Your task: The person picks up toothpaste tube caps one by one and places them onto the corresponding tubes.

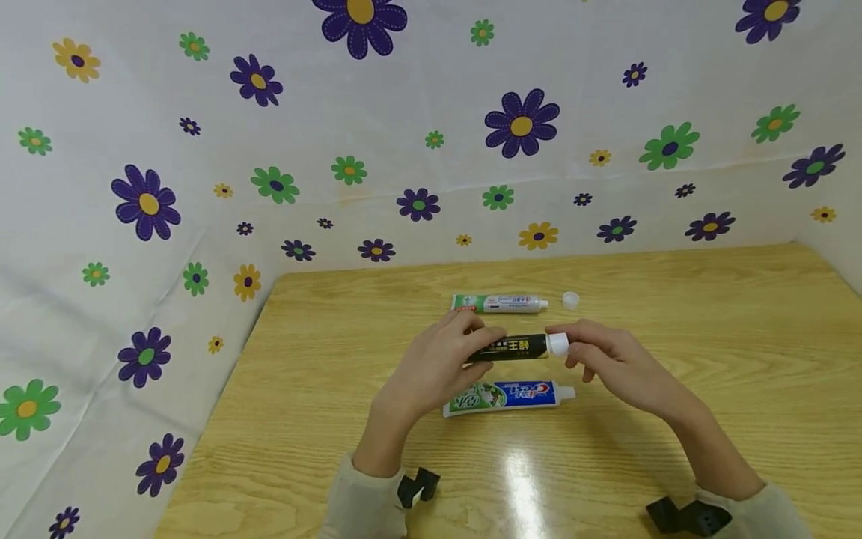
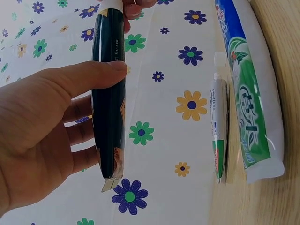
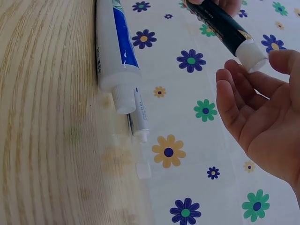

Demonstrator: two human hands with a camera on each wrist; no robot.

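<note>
My left hand point(image 1: 431, 367) grips a black toothpaste tube point(image 1: 518, 347) with gold lettering, thumb on one side and fingers on the other. In the left wrist view the black tube point(image 2: 108, 93) is raised off the table, its flat end pointing down. A white cap point(image 1: 558, 344) sits on the tube's right end. Thumb and fingers of my right hand point(image 1: 622, 367) are around this cap; in the right wrist view, the thumb and index finger are at the white cap point(image 3: 251, 55). Below the held tube lies a blue and green Crest toothpaste tube point(image 1: 525, 394), capped.
Behind the held tube, a white and green toothpaste tube point(image 1: 508, 303) lies uncapped on the wooden table point(image 1: 323, 359). A small translucent cap point(image 1: 570, 301) lies just right of its nozzle. A flower-printed cloth point(image 1: 431, 97) hangs behind and left of the table.
</note>
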